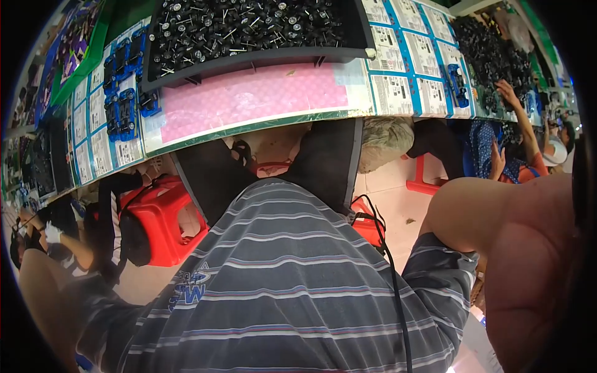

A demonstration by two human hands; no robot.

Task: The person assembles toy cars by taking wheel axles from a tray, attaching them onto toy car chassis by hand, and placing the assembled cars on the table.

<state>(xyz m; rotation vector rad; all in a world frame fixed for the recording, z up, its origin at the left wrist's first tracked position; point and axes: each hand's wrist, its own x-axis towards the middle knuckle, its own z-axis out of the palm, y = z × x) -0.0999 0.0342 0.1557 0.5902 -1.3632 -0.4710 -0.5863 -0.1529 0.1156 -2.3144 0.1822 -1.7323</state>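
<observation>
Wheel tray [256, 61] beyond bent right arm [476, 210]

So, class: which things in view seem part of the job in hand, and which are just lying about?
Likely the job's, judging by their place on the bench:
- dark tray
- black wheels on pale axles, inside it
- blue wheeled chassis, left and right

Seemingly just lying about:
- red stool, left
- bagged bundle under the bench

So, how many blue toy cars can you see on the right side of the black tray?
1: the blue toy car on the labelled sheets, between the black tray and the dark heap. More may be hidden in that heap.
</observation>
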